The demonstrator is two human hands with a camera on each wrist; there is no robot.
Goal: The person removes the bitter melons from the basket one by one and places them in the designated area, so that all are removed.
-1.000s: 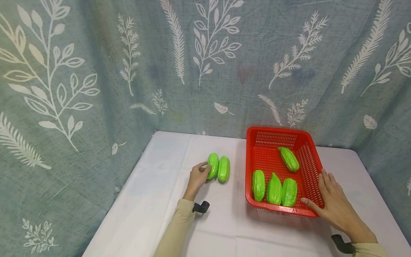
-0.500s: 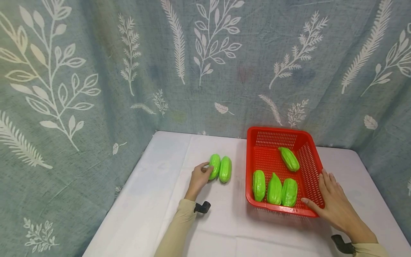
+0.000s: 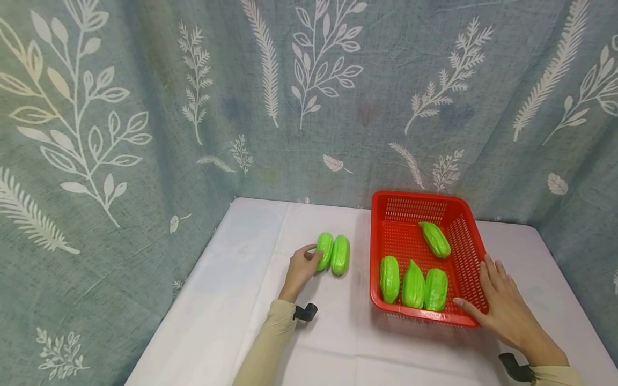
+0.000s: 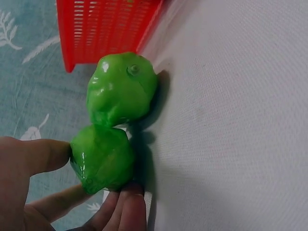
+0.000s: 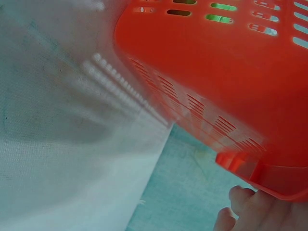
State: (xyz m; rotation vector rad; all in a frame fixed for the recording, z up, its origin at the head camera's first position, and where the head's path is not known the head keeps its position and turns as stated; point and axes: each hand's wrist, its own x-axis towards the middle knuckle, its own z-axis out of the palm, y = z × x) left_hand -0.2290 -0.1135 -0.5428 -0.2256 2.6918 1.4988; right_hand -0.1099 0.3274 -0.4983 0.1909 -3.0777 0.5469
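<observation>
My left hand (image 3: 300, 268) pinches a bright green ridged gourd (image 3: 324, 251) between thumb and fingers, low at the white table. In the left wrist view this gourd (image 4: 103, 159) touches a second green gourd (image 4: 122, 89), which lies just to its right in the head view. My right hand (image 3: 509, 308) rests at the near right corner of a red plastic basket (image 3: 419, 316). Its straight fingers lie along the outside of the right wall, and its thumb reaches over the rim. Inside the basket, several similar gourds lie along the near side and one gourd (image 3: 435, 239) towards the back.
A blue-grey curtain (image 3: 309, 107) with white leaf patterns hangs behind and left of the white-covered table (image 3: 217, 300). The basket's slotted wall (image 5: 202, 110) stands close before the right wrist camera.
My left hand has slid slightly to the right with its gourd, and the neighbouring gourd has shifted right along with it. My right hand and the basket look unmoved.
</observation>
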